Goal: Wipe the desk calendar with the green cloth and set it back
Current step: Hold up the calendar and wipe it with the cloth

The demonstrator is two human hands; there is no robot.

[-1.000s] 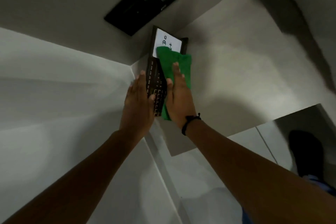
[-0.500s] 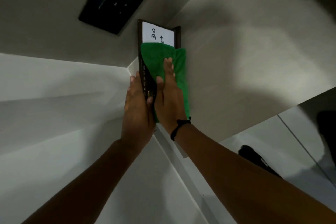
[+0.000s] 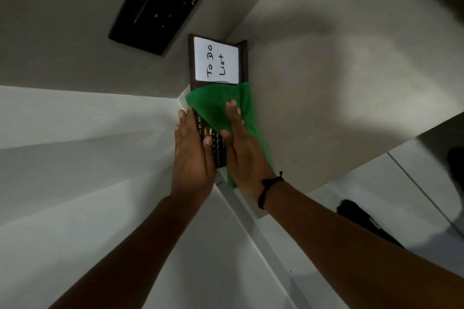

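The desk calendar (image 3: 192, 63) is a dark brown frame standing at the corner of the beige desk (image 3: 326, 70). A white pad reading "To Do List" (image 3: 216, 61) fills its far end, and gold date tiles show at its near end. My left hand (image 3: 192, 155) grips the calendar's near left edge, thumb across the tiles. My right hand (image 3: 247, 150) lies flat on the green cloth (image 3: 213, 105), pressing it against the calendar's middle. The cloth hangs down past my right wrist and hides the middle of the calendar.
A black monitor or flat panel (image 3: 160, 5) is on the wall-side surface behind the calendar. White wall panels (image 3: 75, 133) lie to the left. A dark shoe (image 3: 364, 218) rests on the pale floor at lower right, beyond the desk edge.
The green cloth and my right hand have slid toward me along the calendar, uncovering the whole "To Do List" pad. My left hand keeps its hold on the near end.
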